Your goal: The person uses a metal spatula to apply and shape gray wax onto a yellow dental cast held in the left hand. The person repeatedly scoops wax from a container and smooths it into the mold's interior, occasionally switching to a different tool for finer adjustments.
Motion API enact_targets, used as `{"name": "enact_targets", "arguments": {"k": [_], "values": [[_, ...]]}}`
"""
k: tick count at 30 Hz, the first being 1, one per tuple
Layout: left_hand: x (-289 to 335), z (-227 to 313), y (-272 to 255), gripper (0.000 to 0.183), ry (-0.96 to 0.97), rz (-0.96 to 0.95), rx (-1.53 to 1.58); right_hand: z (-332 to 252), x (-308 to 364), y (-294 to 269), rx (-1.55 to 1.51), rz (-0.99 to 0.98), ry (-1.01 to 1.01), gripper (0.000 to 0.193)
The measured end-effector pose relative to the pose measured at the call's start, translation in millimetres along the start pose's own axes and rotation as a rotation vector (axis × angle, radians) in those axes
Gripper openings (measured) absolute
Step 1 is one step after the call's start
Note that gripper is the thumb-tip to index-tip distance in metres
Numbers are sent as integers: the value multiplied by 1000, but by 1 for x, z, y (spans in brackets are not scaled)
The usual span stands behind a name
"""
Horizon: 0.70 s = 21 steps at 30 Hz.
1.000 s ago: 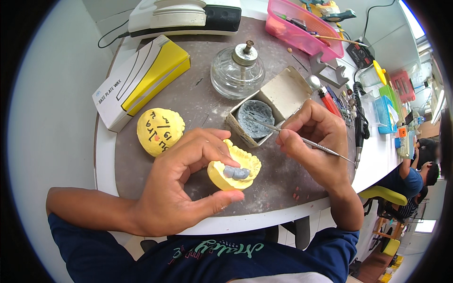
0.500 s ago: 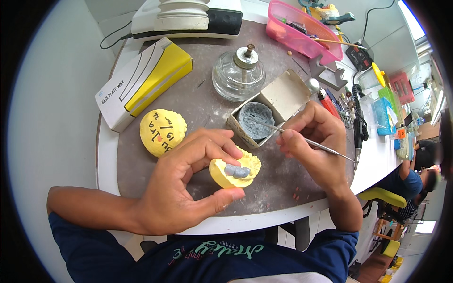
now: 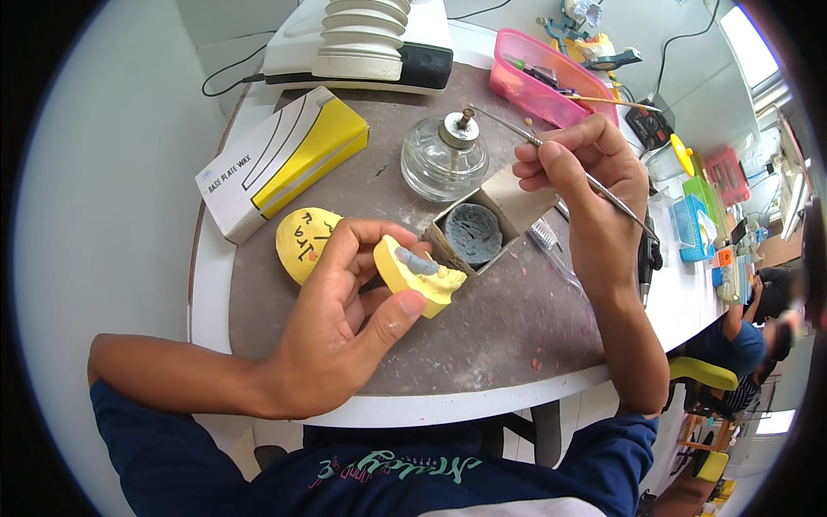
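A person wearing a dark blue shirt is sitting at a cluttered work surface (image 3: 482, 353), working with both hands raised above it. The left hand (image 3: 332, 332) is holding a yellow dental cast (image 3: 420, 283), its grip spreading only as wide as the piece, thumb pressing one side and fingers wrapping the other. The cast is tilting in the air, between a second yellow cast (image 3: 297, 246) with black handwriting and an open carton (image 3: 514, 200). A strip of grey material (image 3: 415, 261) is lying along its teeth.

The right hand (image 3: 594, 177) is pinching a slim metal instrument (image 3: 519, 132), its grip closing tightly between thumb and fingers. The instrument's far tip is hovering just beside the wick of a clear glass lamp (image 3: 439, 168); whether the two are touching cannot be told.

A round, dark grey block (image 3: 472, 233) is sitting inside the carton, and a white-bristled brush (image 3: 544, 234) is lying close by. Farther back, a white and yellow box (image 3: 284, 164) is resting left of the lamp, while a pink basket (image 3: 534, 102) is holding assorted tools. At far right, a person in blue (image 3: 732, 340) is sitting nearby.
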<state>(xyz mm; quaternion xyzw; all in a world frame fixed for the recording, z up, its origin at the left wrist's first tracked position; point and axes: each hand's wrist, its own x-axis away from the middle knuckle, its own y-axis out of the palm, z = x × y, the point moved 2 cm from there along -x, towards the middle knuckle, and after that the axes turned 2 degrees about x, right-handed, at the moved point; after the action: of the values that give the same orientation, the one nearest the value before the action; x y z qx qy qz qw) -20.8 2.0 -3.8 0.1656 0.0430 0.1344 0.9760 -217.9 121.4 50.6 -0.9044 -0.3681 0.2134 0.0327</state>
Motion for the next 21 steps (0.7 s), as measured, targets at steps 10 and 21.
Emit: {"name": "enact_targets", "arguments": {"k": [10,21], "values": [[-1,-4,-5,48,14,-23,52,-5,65,16,30,-240,-343,20],[0,-2,-1,41,4,30,20,-5,67,28,29,-215,-426,19]]}}
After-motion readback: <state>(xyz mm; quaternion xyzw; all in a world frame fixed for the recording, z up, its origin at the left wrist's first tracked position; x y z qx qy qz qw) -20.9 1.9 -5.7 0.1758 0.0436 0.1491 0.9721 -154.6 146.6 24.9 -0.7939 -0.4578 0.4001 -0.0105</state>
